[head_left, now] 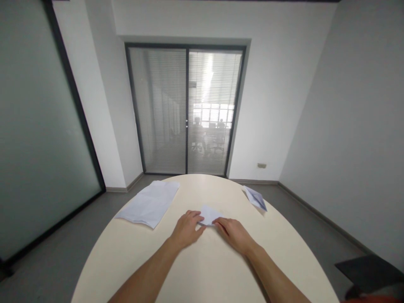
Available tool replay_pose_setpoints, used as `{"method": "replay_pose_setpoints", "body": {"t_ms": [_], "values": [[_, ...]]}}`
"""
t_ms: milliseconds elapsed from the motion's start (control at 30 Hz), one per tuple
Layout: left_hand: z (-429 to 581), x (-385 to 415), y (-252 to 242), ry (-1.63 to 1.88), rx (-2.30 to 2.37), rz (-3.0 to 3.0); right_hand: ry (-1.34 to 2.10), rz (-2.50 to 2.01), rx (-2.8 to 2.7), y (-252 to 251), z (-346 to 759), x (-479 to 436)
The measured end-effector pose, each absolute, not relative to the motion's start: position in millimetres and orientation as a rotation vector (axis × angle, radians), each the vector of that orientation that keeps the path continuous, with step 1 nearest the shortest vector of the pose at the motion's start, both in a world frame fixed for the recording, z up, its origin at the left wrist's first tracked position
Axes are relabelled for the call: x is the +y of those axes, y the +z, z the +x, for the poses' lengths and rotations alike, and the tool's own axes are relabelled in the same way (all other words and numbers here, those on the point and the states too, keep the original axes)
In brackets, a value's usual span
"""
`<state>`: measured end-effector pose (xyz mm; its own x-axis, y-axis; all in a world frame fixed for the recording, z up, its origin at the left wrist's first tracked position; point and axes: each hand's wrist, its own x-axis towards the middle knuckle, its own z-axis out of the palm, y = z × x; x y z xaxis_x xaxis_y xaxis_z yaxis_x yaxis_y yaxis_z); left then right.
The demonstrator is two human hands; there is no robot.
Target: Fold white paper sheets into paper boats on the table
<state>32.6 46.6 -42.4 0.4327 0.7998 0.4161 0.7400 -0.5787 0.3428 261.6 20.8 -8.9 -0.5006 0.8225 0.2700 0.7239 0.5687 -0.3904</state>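
Observation:
A small folded white paper lies near the middle of the pale table, between my two hands. My left hand holds its left edge, thumb below and fingers on top. On the right, my right hand pinches the paper's lower right edge with thumb and fingertips close together. The underside of the paper is hidden.
Large white sheets lie at the table's left edge. A folded paper piece sits at the right edge of the round table. Beyond stands a glass door with blinds; a dark chair is at lower right.

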Motion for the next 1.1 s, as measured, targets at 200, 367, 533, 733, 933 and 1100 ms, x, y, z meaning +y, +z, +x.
{"method": "replay_pose_setpoints", "body": {"t_ms": [200, 367, 533, 733, 933, 1100], "values": [[32, 51, -47, 0.774, 1.33, 2.553, 0.275, -1.227, -2.386, -9, 263, 21], [29, 50, -45, 0.754, 1.294, 2.584, 0.249, -1.152, -2.454, -10, 256, 19], [31, 48, -44, 0.769, 1.251, 2.592, 0.197, -1.185, -2.454, -14, 255, 21], [36, 45, -42, 0.766, 1.173, 2.622, 0.127, -1.232, -2.439, -11, 255, 19], [36, 46, -43, 0.769, 1.121, 2.644, 0.134, -1.223, -2.441, -7, 251, 16], [37, 47, -43, 0.78, 1.157, 2.643, 0.22, -1.236, -2.496, -9, 256, 18]]}}
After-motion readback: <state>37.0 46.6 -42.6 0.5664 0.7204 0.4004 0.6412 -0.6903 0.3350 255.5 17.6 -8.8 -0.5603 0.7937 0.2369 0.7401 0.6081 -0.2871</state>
